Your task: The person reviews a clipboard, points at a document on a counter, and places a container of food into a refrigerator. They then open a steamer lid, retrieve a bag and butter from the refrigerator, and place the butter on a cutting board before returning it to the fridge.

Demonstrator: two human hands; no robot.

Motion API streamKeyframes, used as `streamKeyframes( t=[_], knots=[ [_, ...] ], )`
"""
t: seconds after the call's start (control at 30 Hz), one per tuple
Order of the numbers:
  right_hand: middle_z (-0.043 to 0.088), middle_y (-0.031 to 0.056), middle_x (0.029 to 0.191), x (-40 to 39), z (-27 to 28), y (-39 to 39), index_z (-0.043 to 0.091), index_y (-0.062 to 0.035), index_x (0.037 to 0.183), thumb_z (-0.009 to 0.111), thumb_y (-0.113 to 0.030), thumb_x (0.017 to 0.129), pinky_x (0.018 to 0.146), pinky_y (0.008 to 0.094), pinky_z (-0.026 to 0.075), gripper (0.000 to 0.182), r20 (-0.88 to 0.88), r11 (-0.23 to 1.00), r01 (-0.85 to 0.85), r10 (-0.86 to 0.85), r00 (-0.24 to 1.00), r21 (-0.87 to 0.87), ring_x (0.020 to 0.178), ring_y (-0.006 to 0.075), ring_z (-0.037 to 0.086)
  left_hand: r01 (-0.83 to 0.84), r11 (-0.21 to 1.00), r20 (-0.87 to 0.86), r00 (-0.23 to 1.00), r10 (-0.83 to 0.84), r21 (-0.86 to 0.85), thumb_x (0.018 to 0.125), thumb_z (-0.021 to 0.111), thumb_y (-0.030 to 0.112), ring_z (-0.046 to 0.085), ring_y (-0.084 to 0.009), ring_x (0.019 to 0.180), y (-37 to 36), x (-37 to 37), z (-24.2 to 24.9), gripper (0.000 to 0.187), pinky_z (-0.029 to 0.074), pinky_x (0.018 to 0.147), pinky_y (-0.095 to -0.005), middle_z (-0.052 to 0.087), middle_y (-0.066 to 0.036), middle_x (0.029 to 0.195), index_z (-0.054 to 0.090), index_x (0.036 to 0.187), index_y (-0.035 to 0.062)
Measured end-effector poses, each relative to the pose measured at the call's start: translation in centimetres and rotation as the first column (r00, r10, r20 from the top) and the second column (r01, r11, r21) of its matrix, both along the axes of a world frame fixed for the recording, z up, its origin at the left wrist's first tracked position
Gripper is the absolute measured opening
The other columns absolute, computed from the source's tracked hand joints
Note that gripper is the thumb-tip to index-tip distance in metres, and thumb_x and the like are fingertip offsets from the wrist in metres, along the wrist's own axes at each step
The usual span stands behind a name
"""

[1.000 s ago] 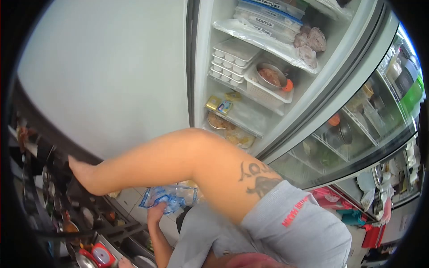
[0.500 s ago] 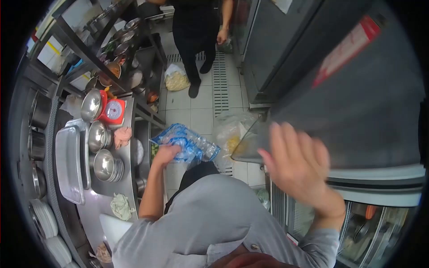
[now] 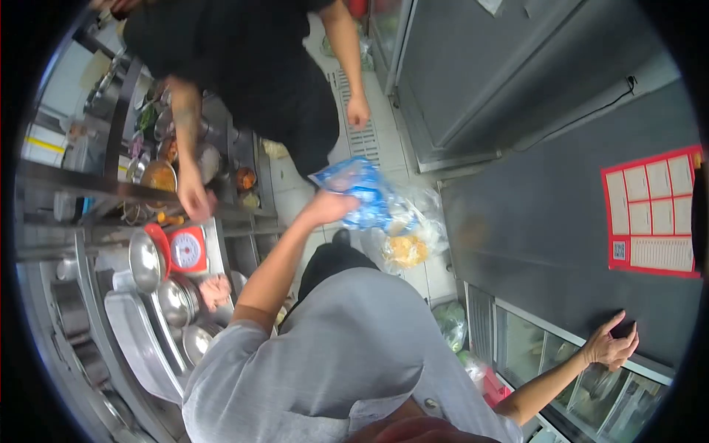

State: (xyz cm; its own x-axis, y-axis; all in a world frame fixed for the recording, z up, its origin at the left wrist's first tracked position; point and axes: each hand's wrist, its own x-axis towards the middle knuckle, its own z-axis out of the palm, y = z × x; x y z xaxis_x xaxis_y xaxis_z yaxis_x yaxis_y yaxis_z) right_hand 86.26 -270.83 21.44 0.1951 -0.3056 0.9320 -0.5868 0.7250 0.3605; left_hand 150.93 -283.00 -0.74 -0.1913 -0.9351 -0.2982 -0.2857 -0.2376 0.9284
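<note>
In the head view, my left hand [image 3: 329, 208] is closed around a crumpled blue and clear plastic bag [image 3: 365, 193], held out in front of my body over the floor. Just beyond and below it lies a clear plastic bag with yellow contents [image 3: 406, 251]. My right hand [image 3: 611, 345] is stretched far to the right at the lower edge of a dark grey panel [image 3: 539, 251], thumb and fingers apart. No object shows in it. A red and white chart [image 3: 653, 210] is fixed to the panel above this hand.
A co-worker in black [image 3: 244, 81] stands close ahead on the left, one hand near the red scale [image 3: 187, 249]. Steel bowls [image 3: 146, 260], a pink cloth [image 3: 216, 292] and a clear tray [image 3: 140, 340] sit on the left counter. Glass-fronted compartments [image 3: 576, 369] lie below my right hand.
My left hand has moved forward and right with the plastic bag. My right hand has gone from mid-view to the panel's lower edge at right. The co-worker has come closer.
</note>
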Motion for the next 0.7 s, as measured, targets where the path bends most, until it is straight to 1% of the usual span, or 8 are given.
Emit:
streamKeyframes(
  t=[0.07,0.17,0.27,0.3,0.33,0.57,0.67,0.7],
  knots=[
    [0.064,-0.0029,0.109,-0.5,-1.0,-1.9,0.072,-0.0203,0.092,0.069,-0.064,0.079,0.077,0.0407,0.039,0.046,-0.044,0.989,0.138,-0.14,0.989,-0.052,0.099,0.0187,0.061,0.051,0.964,0.115,0.993,-0.021,-0.262,0.079,0.071,0.018,0.058,-0.0245,0.114,-4.7,-1.9,1.1,0.038,0.046,0.097,-0.0363,0.059,-0.016,0.128,0.062,0.111,0.0016],
    [0.058,0.012,0.123,-2.3,-2.5,-3.7,0.07,-0.016,0.096,0.06,-0.075,0.077,0.091,0.0567,0.034,0.063,0.202,0.969,0.064,-0.015,0.979,-0.238,0.111,0.0315,0.055,0.342,0.863,0.2,0.937,-0.285,-0.371,0.078,0.07,0.02,0.051,-0.0325,0.126,-12.7,-4.4,5.9,0.043,0.041,0.105,-0.0384,0.05,-0.022,0.14,0.061,0.114,-0.0003],
    [0.054,0.0175,0.13,0.5,-3.3,-6.9,0.07,-0.0147,0.096,0.058,-0.077,0.077,0.095,0.064,0.029,0.066,0.197,0.965,0.112,-0.065,0.978,-0.238,0.118,0.0343,0.051,0.23,0.833,0.112,0.973,-0.202,-0.504,0.076,0.064,0.017,0.058,-0.0321,0.114,-19.1,-9.2,7.7,0.062,0.046,0.096,-0.0391,0.06,-0.021,0.121,0.05,0.135,0.0011],
    [0.048,0.0225,0.136,0.1,-4.2,-7.4,0.067,-0.0139,0.096,0.057,-0.079,0.075,0.098,0.073,0.022,0.069,0.25,0.963,0.139,-0.079,0.965,-0.23,0.125,0.0385,0.045,0.26,0.892,0.004,0.961,-0.278,-0.369,0.076,0.066,0.019,0.057,-0.0328,0.117,-20.9,-10.4,9.5,0.058,0.045,0.099,-0.0382,0.058,-0.022,0.125,0.053,0.129,0.0002],
    [0.048,0.0239,0.136,-0.9,-5.1,-8.3,0.06,-0.013,0.093,0.057,-0.08,0.075,0.099,0.0778,0.015,0.069,0.083,0.949,0.009,0.018,0.996,-0.314,0.124,0.0417,0.046,0.297,0.927,-0.115,0.937,-0.329,-0.231,0.075,0.068,0.02,0.055,-0.0334,0.12,-22.5,-11.5,11.8,0.054,0.043,0.102,-0.0373,0.057,-0.023,0.129,0.056,0.123,-0.0008],
    [0.047,0.0255,0.136,-0.5,-5.6,-9.2,0.054,-0.0108,0.088,0.05,-0.086,0.074,0.106,0.0723,0.016,0.076,0.165,0.919,-0.022,0.094,0.982,-0.393,0.127,0.0444,0.042,0.306,0.832,-0.109,0.912,-0.396,-0.463,0.075,0.067,0.016,0.061,-0.0273,0.108,-32.7,-14.6,12.3,0.053,0.047,0.093,-0.035,0.063,-0.019,0.114,0.053,0.123,-0.0017],
    [0.042,0.0187,0.119,-4.8,-7.7,-6.0,0.036,-0.0022,0.119,0.043,-0.081,0.083,0.099,0.0585,0.026,0.087,0.238,0.927,0.113,-0.026,0.971,-0.358,0.11,0.038,0.04,0.299,0.849,-0.317,0.832,-0.456,-0.436,0.075,0.067,0.016,0.061,-0.0258,0.107,-38.4,-14.5,7.9,0.051,0.047,0.092,-0.0355,0.063,-0.017,0.113,0.054,0.122,-0.0016],
    [0.039,0.0153,0.111,-4.7,-8.1,-5.9,0.028,0.0023,0.133,0.04,-0.078,0.086,0.094,0.0537,0.03,0.094,0.252,0.926,0.177,-0.093,0.963,-0.335,0.101,0.0347,0.039,0.347,0.829,-0.115,0.893,-0.435,-0.438,0.075,0.067,0.015,0.061,-0.0248,0.104,-40.3,-13.5,6.6,0.053,0.047,0.092,-0.0351,0.063,-0.016,0.112,0.053,0.123,-0.0019]
  ],
)
